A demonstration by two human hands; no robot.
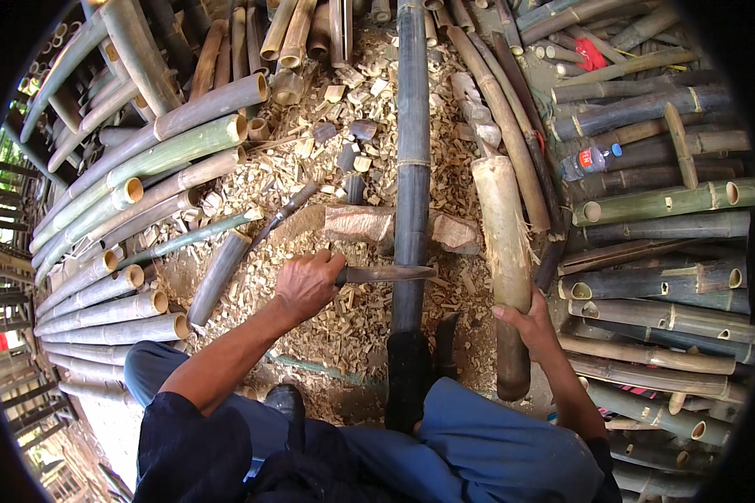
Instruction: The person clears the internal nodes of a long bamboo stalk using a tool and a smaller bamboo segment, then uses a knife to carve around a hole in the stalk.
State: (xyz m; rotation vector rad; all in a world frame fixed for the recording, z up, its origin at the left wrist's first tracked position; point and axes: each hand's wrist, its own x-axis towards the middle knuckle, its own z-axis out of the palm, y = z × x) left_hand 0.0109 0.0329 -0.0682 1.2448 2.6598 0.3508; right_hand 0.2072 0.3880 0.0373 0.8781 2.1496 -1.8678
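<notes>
In my left hand (304, 283), the fingers are wrapped round the dark handle of a long knife (387, 274). Its blade points right and lies across a dark bamboo pole (413, 180); whether the edge bites into the pole I cannot tell. The pole runs from the far edge toward my legs, resting by a pale chopped wood block (359, 224). My right hand (530, 323) grips the lower part of a thick wooden club (501, 226), held upright in the picture to the right of the pole. The club's right side is frayed and splintered.
Wood chips (310, 331) cover the ground. Cut bamboo poles (184, 155) are piled at the left, and more bamboo lengths (663, 314) are stacked at the right. A plastic bottle (591, 162) with a blue cap lies on the right stack. Another blade-like tool (285, 214) lies left of the block.
</notes>
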